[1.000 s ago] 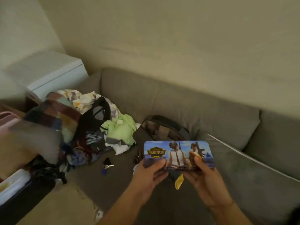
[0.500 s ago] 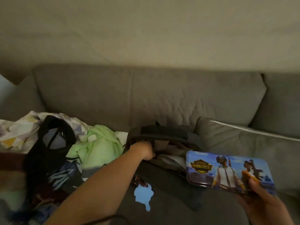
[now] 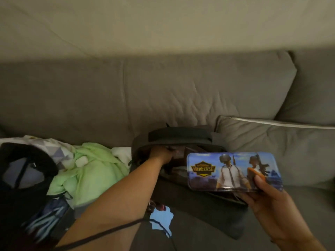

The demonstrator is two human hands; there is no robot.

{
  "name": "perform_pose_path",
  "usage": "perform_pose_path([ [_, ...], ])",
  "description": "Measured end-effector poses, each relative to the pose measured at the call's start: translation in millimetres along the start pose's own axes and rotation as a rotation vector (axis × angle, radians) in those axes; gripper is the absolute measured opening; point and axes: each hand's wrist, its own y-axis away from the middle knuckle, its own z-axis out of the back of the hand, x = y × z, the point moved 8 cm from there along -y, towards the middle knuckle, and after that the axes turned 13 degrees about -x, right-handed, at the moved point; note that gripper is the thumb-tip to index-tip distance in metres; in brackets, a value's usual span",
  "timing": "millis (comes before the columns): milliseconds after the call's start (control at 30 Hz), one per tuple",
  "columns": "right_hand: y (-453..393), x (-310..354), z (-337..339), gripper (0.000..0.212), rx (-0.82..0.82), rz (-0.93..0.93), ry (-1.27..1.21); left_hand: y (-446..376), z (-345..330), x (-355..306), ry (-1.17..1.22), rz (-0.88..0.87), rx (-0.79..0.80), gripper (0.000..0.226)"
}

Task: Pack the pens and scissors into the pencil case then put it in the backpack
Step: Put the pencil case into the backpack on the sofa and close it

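Note:
A blue tin pencil case point(image 3: 233, 172) with printed game figures is closed and held level in my right hand point(image 3: 268, 198), thumb on its lid, just right of the backpack's mouth. The dark grey backpack point(image 3: 181, 136) lies on the sofa seat with its top open. My left hand point(image 3: 161, 154) reaches into that opening and grips its near edge; the fingers are partly hidden inside. No pens or scissors are in sight.
A heap of clothes point(image 3: 90, 169), green, white and black, fills the seat to the left. A grey cushion point(image 3: 272, 142) with a white zip leans at the right. A light blue scrap point(image 3: 160, 217) lies below the backpack. The sofa back point(image 3: 163, 95) runs behind.
My left hand has let go of the pencil case and moved into the backpack's opening. My right hand now carries the case alone, to the right. The view has moved closer to the sofa.

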Motion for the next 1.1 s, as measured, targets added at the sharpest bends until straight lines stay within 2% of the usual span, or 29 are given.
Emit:
perform_pose_path([
  [67, -2.1, -0.6, -5.4, 0.044, 0.004, 0.02, 0.003, -2.7, -0.2, -1.7, -0.046, -0.029, 0.035, 0.065],
  [167, -5.1, -0.6, -8.6, 0.044, -0.009, 0.023, -0.002, -8.2, 2.9, 1.7, 0.03, 0.0, 0.095, 0.059],
  [300, -10.0, -1.0, -7.9, 0.041, -0.034, 0.006, -0.002, -6.7, 8.8, 0.4, 0.075, -0.056, 0.251, 0.028],
  [367, -11.4, -1.6, -7.2, 0.043, -0.034, -0.002, 0.007, -2.5, 11.3, -0.6, 0.158, -0.024, 0.329, 0.013],
  [433, -9.5, -2.2, -8.8, 0.045, -0.023, -0.008, 0.025, 2.2, 18.3, -7.3, 0.411, 0.095, 0.37, 0.015],
  [500, -8.1, -0.6, -9.5, 0.036, -0.002, -0.007, 0.04, 6.7, 30.1, -23.7, 0.749, 0.193, 0.39, 0.014],
  [567, -6.7, 2.0, -8.9, 0.028, -0.005, -0.005, 0.043, 14.4, 42.5, -41.3, 0.936, 0.17, 0.402, 0.016],
  [667, -8.7, 3.4, -3.7, 0.03, -0.029, -0.019, 0.048, 29.6, 54.7, -56.1, 1.068, 0.047, 0.419, 0.02],
  [733, -9.5, 3.4, -0.3, 0.032, -0.048, -0.029, 0.044, 34.9, 62.8, -58.7, 0.964, -0.182, 0.349, 0.026],
  [800, -9.0, 3.5, 0.1, 0.03, -0.062, -0.028, 0.04, 37.0, 70.8, -62.1, 0.526, -0.526, 0.159, 0.044],
  [867, -8.0, 2.0, -0.1, 0.028, -0.078, -0.03, 0.034, 39.8, 73.1, -67.9, 0.021, -0.746, -0.042, 0.057],
  [933, -7.2, 0.4, 0.0, 0.031, -0.081, -0.032, 0.024, 40.0, 69.4, -74.6, -0.189, -0.829, -0.09, 0.065],
  [1100, -6.8, 1.5, -0.2, 0.039, -0.07, -0.038, 0.0, 21.5, 62.5, -86.3, -0.257, -0.771, 0.028, 0.068],
])
